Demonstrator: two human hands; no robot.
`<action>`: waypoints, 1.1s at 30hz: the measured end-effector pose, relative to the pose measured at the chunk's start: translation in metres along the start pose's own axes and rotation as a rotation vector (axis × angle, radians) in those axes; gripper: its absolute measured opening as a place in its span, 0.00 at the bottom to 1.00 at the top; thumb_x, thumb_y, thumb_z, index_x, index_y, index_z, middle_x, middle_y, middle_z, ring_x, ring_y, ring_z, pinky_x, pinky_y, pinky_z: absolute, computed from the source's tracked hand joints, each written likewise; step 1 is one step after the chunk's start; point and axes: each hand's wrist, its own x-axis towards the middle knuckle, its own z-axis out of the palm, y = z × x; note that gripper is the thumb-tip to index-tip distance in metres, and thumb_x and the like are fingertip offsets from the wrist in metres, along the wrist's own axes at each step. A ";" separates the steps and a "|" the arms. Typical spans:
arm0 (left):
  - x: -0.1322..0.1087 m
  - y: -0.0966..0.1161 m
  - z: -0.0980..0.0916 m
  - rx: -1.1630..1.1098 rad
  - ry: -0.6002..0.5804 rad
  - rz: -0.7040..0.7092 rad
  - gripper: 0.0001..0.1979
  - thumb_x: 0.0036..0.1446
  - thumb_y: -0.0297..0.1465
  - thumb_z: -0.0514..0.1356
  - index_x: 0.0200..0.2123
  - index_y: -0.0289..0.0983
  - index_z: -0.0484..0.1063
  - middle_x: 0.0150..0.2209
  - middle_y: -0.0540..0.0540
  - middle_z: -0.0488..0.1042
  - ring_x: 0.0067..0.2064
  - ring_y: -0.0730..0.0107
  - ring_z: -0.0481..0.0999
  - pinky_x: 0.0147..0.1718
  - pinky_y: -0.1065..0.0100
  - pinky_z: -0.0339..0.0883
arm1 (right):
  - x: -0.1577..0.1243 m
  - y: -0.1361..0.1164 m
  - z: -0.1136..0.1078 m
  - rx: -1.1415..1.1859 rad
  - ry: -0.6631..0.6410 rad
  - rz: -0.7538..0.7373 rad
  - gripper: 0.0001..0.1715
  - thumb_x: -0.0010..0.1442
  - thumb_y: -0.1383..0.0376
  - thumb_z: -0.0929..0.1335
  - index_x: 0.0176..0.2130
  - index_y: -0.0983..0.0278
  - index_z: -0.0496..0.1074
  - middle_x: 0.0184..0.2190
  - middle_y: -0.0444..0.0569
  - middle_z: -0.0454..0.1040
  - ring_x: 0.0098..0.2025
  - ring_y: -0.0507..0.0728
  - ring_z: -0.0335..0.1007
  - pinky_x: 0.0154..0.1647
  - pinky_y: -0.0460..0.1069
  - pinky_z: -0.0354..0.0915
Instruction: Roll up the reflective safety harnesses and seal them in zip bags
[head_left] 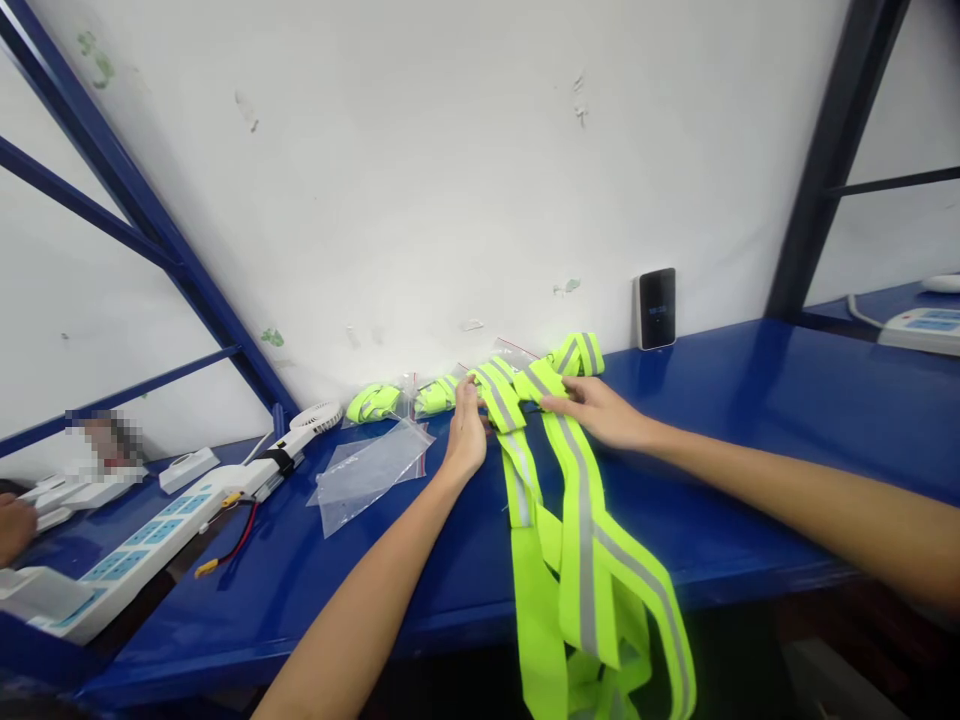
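Observation:
A neon-yellow reflective strap vest (pixel 581 530) with grey stripes hangs over the front edge of the blue table, its upper straps between my hands. My left hand (pixel 466 435) grips a folded strap on the left side, its thumb and fingertips partly behind the fabric. On the other side, my right hand (pixel 600 410) pinches a second strap between thumb and fingers. Just behind the hands lies another yellow reflective bundle (pixel 581 353) by the wall. Left of my left hand are bagged yellow bundles (pixel 373 403) and flat clear zip bags (pixel 371 475).
A small device with a dark screen (pixel 658 308) leans against the wall on the blue table (pixel 750 430). To the left are a long white power strip (pixel 154 535), a white handheld fan (pixel 315 420) and a yellow-ended cable (pixel 229 550). Another person's hand (pixel 15 525) shows far left.

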 end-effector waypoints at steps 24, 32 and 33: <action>-0.008 0.038 0.002 -0.764 -0.174 -0.379 0.20 0.58 0.38 0.54 0.50 0.32 0.69 0.29 0.44 0.78 0.21 0.68 0.74 0.22 0.68 0.66 | 0.001 0.011 0.009 -0.069 -0.054 -0.012 0.50 0.56 0.52 0.69 0.67 0.60 0.44 0.59 0.60 0.61 0.51 0.63 0.67 0.47 0.56 0.66; -0.015 0.041 0.010 -0.855 -0.335 -0.465 0.23 0.58 0.45 0.53 0.46 0.31 0.71 0.32 0.42 0.78 0.31 0.60 0.78 0.35 0.61 0.72 | 0.005 0.006 0.008 0.151 0.053 -0.183 0.18 0.56 0.60 0.69 0.46 0.63 0.75 0.44 0.50 0.77 0.48 0.62 0.71 0.52 0.56 0.63; -0.015 0.041 0.008 -0.892 -0.346 -0.433 0.24 0.57 0.45 0.54 0.47 0.32 0.71 0.34 0.41 0.79 0.34 0.58 0.78 0.37 0.60 0.71 | 0.006 0.007 0.009 0.200 0.068 -0.141 0.17 0.55 0.60 0.70 0.44 0.64 0.75 0.42 0.49 0.78 0.46 0.61 0.72 0.51 0.56 0.64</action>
